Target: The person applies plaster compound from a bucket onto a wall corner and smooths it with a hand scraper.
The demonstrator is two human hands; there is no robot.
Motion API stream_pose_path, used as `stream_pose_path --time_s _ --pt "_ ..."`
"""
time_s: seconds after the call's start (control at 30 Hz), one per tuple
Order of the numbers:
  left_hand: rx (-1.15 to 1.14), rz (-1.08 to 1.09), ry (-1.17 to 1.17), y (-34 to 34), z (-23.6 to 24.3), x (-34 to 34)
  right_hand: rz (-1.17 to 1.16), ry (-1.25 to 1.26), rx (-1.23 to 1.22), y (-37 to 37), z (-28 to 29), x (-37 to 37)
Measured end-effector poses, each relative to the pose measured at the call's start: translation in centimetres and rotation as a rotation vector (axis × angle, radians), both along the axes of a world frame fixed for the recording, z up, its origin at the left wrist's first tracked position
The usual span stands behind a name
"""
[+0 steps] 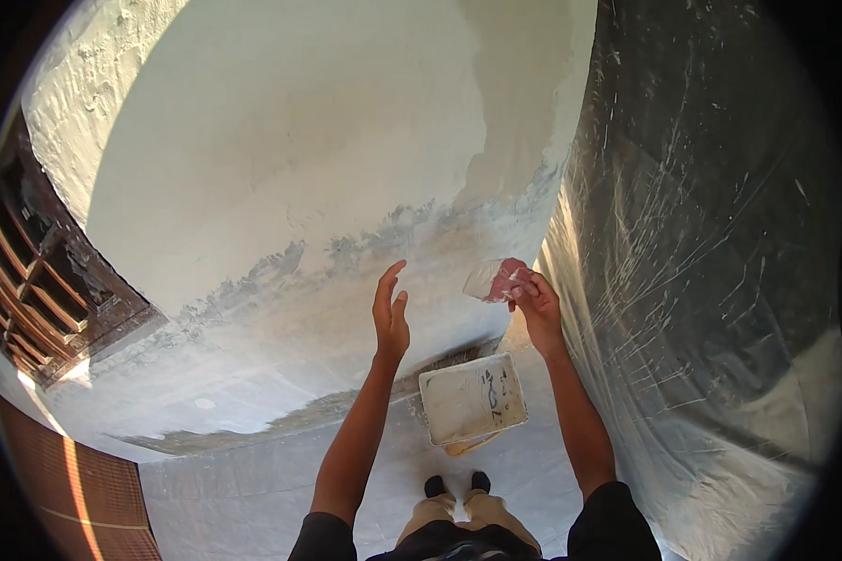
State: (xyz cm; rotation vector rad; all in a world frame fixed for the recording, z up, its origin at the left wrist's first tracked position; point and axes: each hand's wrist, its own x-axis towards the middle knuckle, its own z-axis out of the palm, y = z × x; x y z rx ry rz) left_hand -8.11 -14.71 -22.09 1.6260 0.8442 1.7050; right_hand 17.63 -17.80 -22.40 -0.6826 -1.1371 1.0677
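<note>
My right hand (535,304) grips a plaster scraper (508,280) by its smeared reddish part, with the fingers wrapped round it. The pale blade of the scraper points left, toward the wall. Held up in front of the wall is my left hand (392,313), its fingers stretched out and nothing in them. Between my forearms, lower down, a white squarish tub (458,402) with dark marks stands just beyond my feet. The wall (327,122) before me has a smooth pale coat higher up and a rough, patchy grey band lower down.
Plastic sheeting (702,234) spattered with white hangs along the right. At the left is a dark wooden window frame with slats (42,290). A brown woven panel (75,477) stands at lower left. Grey sheeting (253,496) covers the floor under my feet.
</note>
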Motion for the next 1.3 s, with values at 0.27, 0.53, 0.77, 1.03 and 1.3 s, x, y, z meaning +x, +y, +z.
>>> stream_pose_path --time_s 0.27,0.53,0.77,1.03,1.3 --pt "0.293 0.023 0.09 2.7 12.5 0.6 -0.266 -0.076 0.285 2.2 10.4 0.9" --pt "0.521 0.172 0.183 5.3 21.6 0.8 -0.489 -0.337 0.547 5.9 16.6 0.8" --pt "0.623 0.368 0.285 6.7 25.3 1.2 -0.491 -0.387 0.585 9.8 18.7 0.5" --pt "0.69 0.53 0.374 7.7 26.5 0.6 -0.721 -0.489 1.059 12.8 19.7 -0.2" --pt "0.856 0.621 0.516 9.5 26.7 -0.4 -0.902 -0.697 1.061 13.4 17.6 -2.4"
